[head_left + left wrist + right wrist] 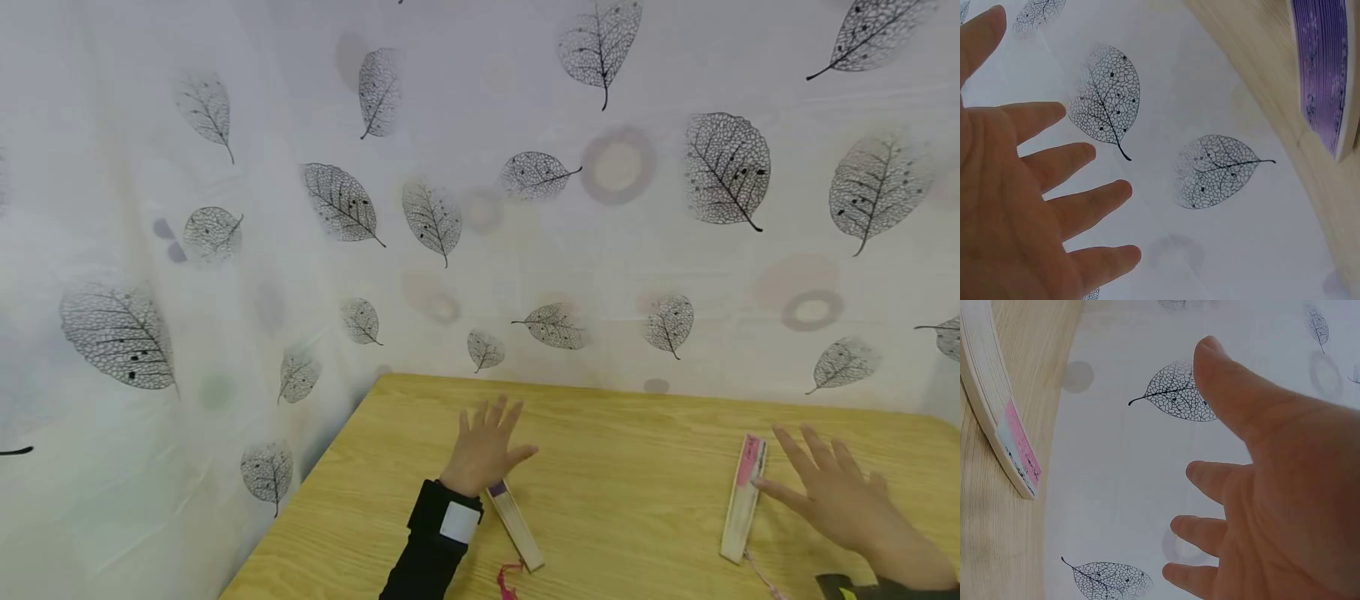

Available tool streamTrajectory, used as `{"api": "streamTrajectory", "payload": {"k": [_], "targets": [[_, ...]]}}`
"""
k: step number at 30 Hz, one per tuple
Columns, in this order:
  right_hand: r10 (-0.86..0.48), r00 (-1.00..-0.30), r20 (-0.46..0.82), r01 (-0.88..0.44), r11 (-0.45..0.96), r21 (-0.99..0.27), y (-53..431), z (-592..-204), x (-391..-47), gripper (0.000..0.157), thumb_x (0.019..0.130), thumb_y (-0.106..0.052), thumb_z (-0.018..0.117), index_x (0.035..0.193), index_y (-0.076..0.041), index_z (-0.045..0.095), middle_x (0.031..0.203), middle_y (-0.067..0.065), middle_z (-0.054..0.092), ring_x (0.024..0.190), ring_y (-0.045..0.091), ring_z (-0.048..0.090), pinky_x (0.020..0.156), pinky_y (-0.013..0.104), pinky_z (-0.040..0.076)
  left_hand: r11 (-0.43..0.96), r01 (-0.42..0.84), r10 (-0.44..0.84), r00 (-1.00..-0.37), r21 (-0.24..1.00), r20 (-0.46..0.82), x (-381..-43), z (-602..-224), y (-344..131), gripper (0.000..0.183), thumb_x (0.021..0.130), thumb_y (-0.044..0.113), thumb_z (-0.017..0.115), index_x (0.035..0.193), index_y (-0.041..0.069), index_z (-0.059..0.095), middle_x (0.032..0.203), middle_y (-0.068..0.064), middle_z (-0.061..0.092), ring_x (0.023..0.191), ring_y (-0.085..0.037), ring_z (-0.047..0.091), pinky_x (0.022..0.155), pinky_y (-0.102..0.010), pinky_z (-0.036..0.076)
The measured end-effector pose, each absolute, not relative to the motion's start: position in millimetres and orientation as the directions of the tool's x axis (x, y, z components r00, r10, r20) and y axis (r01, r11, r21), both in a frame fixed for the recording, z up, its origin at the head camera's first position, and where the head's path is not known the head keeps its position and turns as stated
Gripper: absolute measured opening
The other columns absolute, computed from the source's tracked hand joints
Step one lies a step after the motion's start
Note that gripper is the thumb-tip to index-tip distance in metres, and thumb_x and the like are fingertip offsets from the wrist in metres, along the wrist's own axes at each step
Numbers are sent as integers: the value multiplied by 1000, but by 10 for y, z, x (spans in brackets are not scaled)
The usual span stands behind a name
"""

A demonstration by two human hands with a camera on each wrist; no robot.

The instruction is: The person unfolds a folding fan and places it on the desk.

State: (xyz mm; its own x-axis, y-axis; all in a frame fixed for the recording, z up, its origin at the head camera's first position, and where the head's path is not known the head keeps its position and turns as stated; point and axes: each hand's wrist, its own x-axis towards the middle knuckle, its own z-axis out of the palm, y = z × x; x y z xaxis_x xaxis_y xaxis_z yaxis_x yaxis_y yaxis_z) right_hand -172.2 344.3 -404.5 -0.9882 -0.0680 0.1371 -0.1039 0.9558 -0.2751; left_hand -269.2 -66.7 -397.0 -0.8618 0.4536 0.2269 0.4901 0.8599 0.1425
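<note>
Two folded hand fans lie on the wooden table. The purple fan (515,525) is partly hidden under my left hand (482,454) in the head view; its purple folds (1324,69) show at the upper right of the left wrist view. My left fingers are spread and hold nothing. On the right lies the pink fan (742,498), its pink and white end (1019,450) visible in the right wrist view. My right hand (843,496) is beside it, fingers spread, thumb tip overlapping the fan's edge in the head view, holding nothing.
The yellow wood-grain table (622,467) runs back to a pale curtain (480,108) printed with dark leaf skeletons. A red tassel (507,579) trails from the purple fan, and a pale pink tassel (767,578) from the other one.
</note>
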Motion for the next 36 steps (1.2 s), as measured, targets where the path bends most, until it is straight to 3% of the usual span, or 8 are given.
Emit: {"api": "streamTrajectory", "payload": {"k": [5, 9, 12, 17, 20, 24, 32, 36], "targets": [[-104, -986, 132, -137, 953, -271, 3377, -4070, -1739, 82, 88, -50, 42, 144, -9, -2, 136, 42, 10, 113, 66, 10, 73, 87, 8, 866, 480, 466, -876, 136, 124, -2667, -3989, -641, 67, 85, 52, 45, 140, 16, 32, 145, -14, 31, 127, -38, 29, 101, -66, 23], [-131, -987, 90, -149, 961, -232, 3310, -4067, -1767, 78, 87, -51, 44, 139, 2, 21, 128, 43, 29, 110, 62, 25, 74, 84, 18, 867, 483, 477, -876, 128, 75, -2641, -3994, -615, 66, 84, 51, 48, 138, 16, 35, 144, -13, 33, 126, -37, 31, 101, -64, 24], [-170, -984, 62, -179, 963, -204, 3260, -4050, -1789, 73, 85, -50, 46, 127, 10, 38, 119, 42, 42, 103, 57, 39, 72, 76, 34, 864, 490, 490, -871, 117, 31, -2621, -3994, -597, 65, 82, 51, 51, 137, 17, 38, 140, -12, 39, 124, -34, 35, 101, -62, 28], [-152, -988, -17, -144, 964, -225, 3155, -3995, -1818, 65, 82, -51, 50, 113, 7, 52, 97, 28, 60, 82, 39, 57, 65, 55, 50, 839, 520, 533, -845, 158, -48, -2591, -3995, -575, 61, 81, 48, 55, 131, 16, 46, 127, -8, 54, 113, -23, 49, 95, -43, 43], [-99, -992, -73, -77, 963, -259, 3088, -4000, -1811, 50, 81, -50, 52, 84, 0, 57, 69, 7, 58, 60, 20, 51, 50, 37, 46, 817, 544, 566, -821, 192, -76, -2588, -4004, -559, 58, 81, 45, 57, 129, 15, 48, 123, -6, 58, 110, -19, 51, 92, -34, 45], [-35, -996, -83, -12, 962, -273, 3044, -4061, -1799, 45, 82, -47, 52, 57, -12, 40, 52, -4, 33, 49, 11, 32, 44, 24, 27, 801, 568, 591, -800, 190, -100, -2597, -4013, -530, 57, 81, 45, 57, 129, 16, 48, 122, -3, 58, 110, -17, 51, 93, -31, 44], [49, -976, -213, 114, 946, -302, 3089, -4292, -1887, 69, 78, -68, 39, 81, -2, 59, 69, 10, 54, 59, 17, 43, 48, 30, 36, 810, 561, 581, -809, 173, -96, -2564, -4001, -524, 58, 80, 44, 58, 129, 14, 49, 121, -5, 59, 108, -18, 52, 92, -31, 45], [48, -965, -257, 127, 945, -300, 3067, -4380, -1875, 64, 79, -68, 38, 68, -7, 53, 64, 5, 49, 57, 16, 42, 48, 27, 33, 818, 552, 569, -817, 162, -89, -2545, -3976, -529, 58, 79, 43, 59, 128, 14, 49, 120, -6, 59, 108, -20, 52, 91, -32, 46]]}}
